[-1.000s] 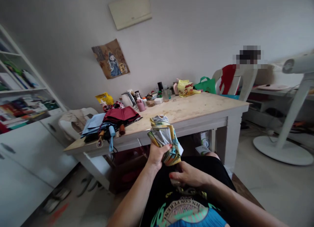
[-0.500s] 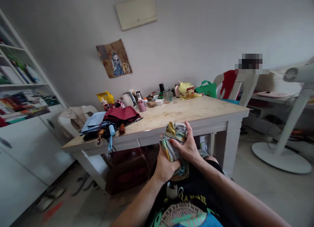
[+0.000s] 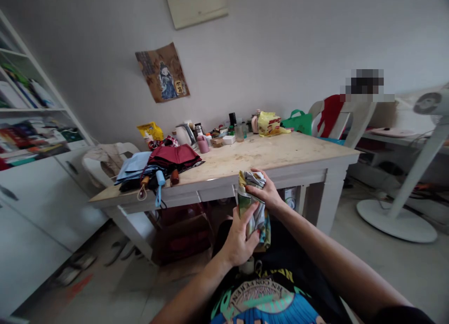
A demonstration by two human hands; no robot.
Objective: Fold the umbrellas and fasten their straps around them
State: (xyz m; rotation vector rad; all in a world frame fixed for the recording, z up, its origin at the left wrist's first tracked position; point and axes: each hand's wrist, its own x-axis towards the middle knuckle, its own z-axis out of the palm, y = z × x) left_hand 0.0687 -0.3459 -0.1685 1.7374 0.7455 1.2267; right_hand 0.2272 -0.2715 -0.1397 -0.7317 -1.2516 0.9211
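A collapsed folding umbrella (image 3: 257, 212) with creased silvery, green and yellow cloth stands in front of my body, over my lap. Its beige handle (image 3: 247, 266) with a small loop points toward me. My left hand (image 3: 242, 237) grips the lower left side of the cloth, thumb and fingers bent round it. Near the top, my right hand (image 3: 267, 192) clasps the cloth from the right, its thumb across the front. The far side of the umbrella and some right-hand fingers are hidden.
Beyond my hands is a wooden-topped table (image 3: 280, 151). At its left lie a dark red umbrella (image 3: 175, 158) and a light blue umbrella (image 3: 135, 167), handles over the edge. Bottles, a kettle (image 3: 185, 136) and bags stand at the back. A white fan (image 3: 417, 174) and a person are at right.
The umbrella has turned in my hands, showing more green and silvery cloth. My left hand has shifted its fingers onto the front; the right hand stays near the top. The view has tilted slightly down.
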